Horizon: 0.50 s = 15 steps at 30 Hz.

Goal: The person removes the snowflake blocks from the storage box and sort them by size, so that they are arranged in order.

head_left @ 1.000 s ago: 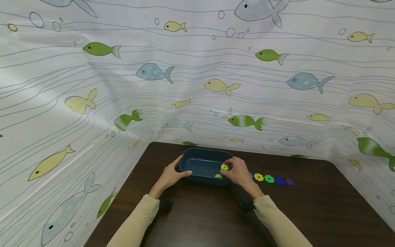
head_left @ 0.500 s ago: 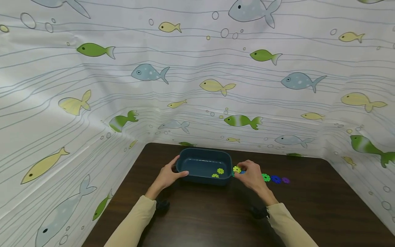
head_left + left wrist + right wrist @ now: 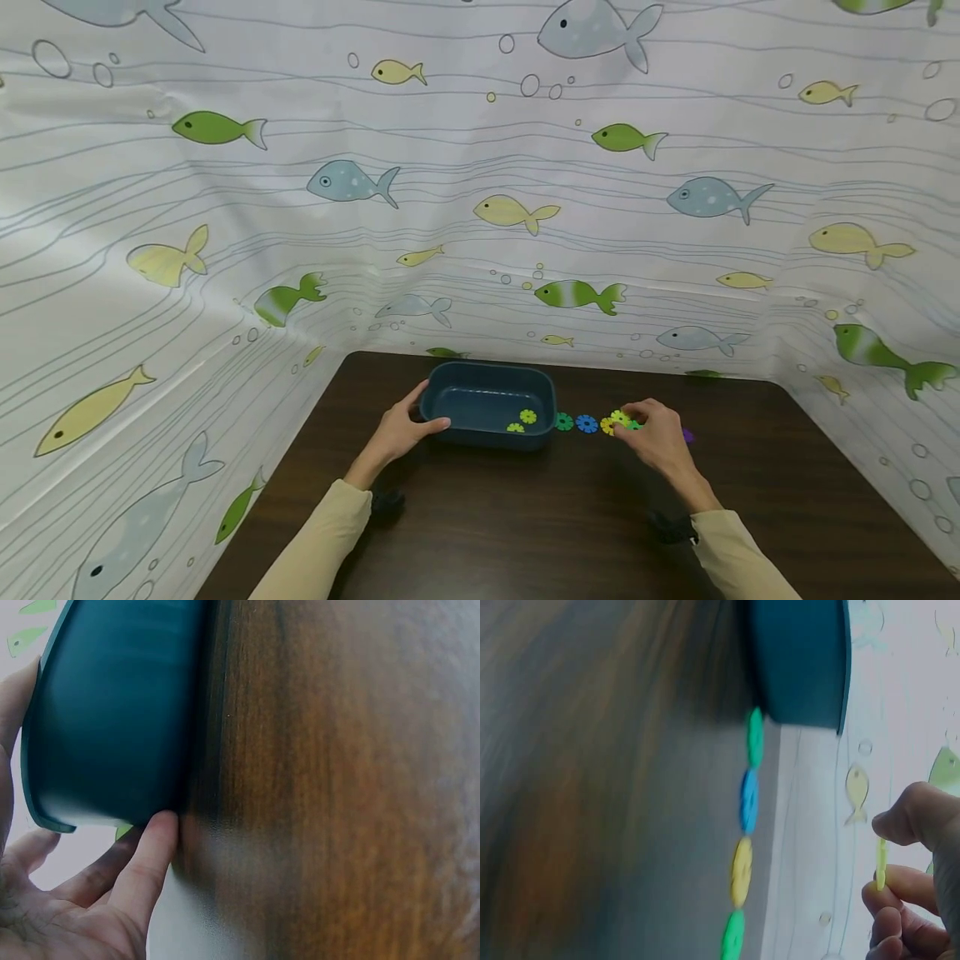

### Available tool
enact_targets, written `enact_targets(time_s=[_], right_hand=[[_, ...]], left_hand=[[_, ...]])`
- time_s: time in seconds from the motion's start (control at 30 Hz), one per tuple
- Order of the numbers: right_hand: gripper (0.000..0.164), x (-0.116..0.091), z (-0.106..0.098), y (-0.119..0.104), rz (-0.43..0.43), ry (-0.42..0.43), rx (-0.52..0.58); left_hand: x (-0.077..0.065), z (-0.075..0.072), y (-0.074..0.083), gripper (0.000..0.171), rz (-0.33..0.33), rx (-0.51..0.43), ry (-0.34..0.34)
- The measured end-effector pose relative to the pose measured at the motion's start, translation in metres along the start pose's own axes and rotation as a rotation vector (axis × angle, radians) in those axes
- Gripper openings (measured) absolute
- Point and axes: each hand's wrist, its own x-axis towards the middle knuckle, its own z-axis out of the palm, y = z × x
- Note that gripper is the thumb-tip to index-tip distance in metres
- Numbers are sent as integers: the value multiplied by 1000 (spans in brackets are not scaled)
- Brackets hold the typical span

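My left hand holds the left end of a dark blue plastic bin. In the left wrist view, fingers of the left hand lie against the end of the bin. Two yellow-green notched discs lie inside, toward its right end. My right hand pinches another yellow-green notched disc between thumb and fingers. In the right wrist view this disc is edge-on, held above the table. Beneath the hand runs a row of flat discs: teal-green, blue, yellow, green and purple, partly hidden.
The dark wooden table extends around the bin and the row of discs. A white sheet printed with fish stands behind the table and along its sides.
The right hand has carried the pinched disc from over the bin's right end out to the right, above the row. The left hand stays on the bin. The whole view has shifted slightly.
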Motion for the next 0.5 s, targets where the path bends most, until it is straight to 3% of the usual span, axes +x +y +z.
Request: enact_targets(time_s=[0.5], right_hand=[[29, -13, -37, 64, 59, 34, -87]], left_hand=[[2, 1, 0, 102, 1, 5, -1]])
